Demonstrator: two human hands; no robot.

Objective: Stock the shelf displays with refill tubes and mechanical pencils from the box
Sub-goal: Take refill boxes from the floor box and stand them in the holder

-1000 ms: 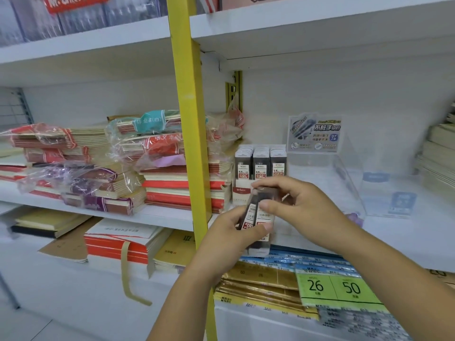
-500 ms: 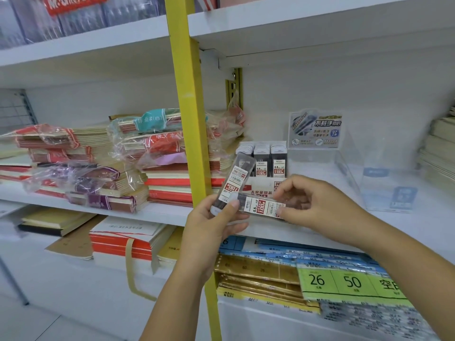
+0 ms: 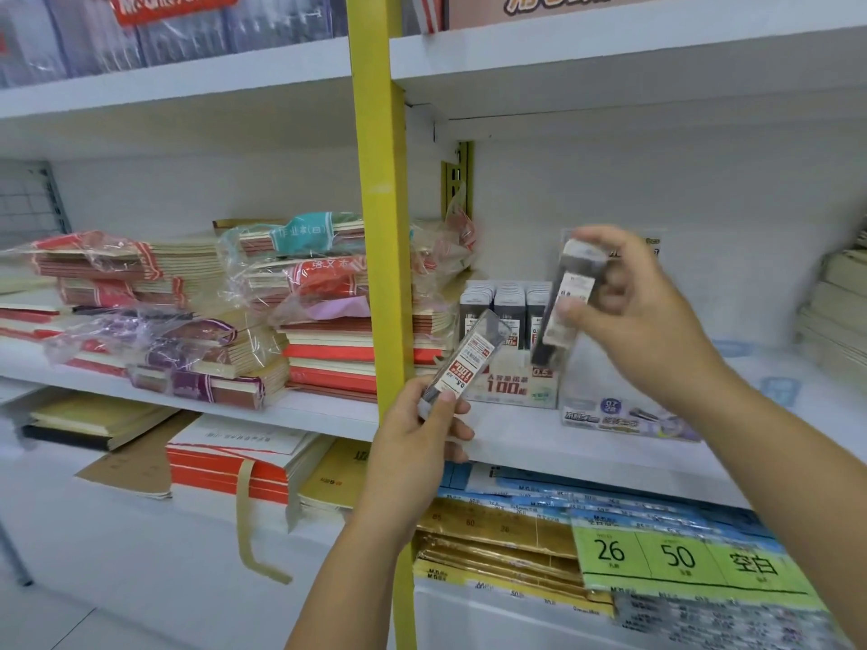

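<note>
My left hand (image 3: pixel 422 443) pinches the lower end of one dark refill tube (image 3: pixel 469 358) with a red and white label, tilted up to the right. My right hand (image 3: pixel 642 316) holds a second refill tube (image 3: pixel 565 302) nearly upright, above and just right of the refill display box (image 3: pixel 509 389) on the middle shelf. That box holds rows of upright refill tubes (image 3: pixel 506 297). A clear plastic pencil display (image 3: pixel 628 417) stands to the right of it, partly hidden by my right hand.
A yellow upright post (image 3: pixel 382 227) runs down just left of my left hand. Wrapped stacks of notebooks (image 3: pixel 187 316) fill the shelf to the left. More paper stacks (image 3: pixel 835 321) sit at the far right. Green price tags (image 3: pixel 680 560) hang on the lower shelf edge.
My right hand has lifted its tube up and to the right, turning it from lying flat to nearly upright over the display box. My left hand has kept its tube in place.
</note>
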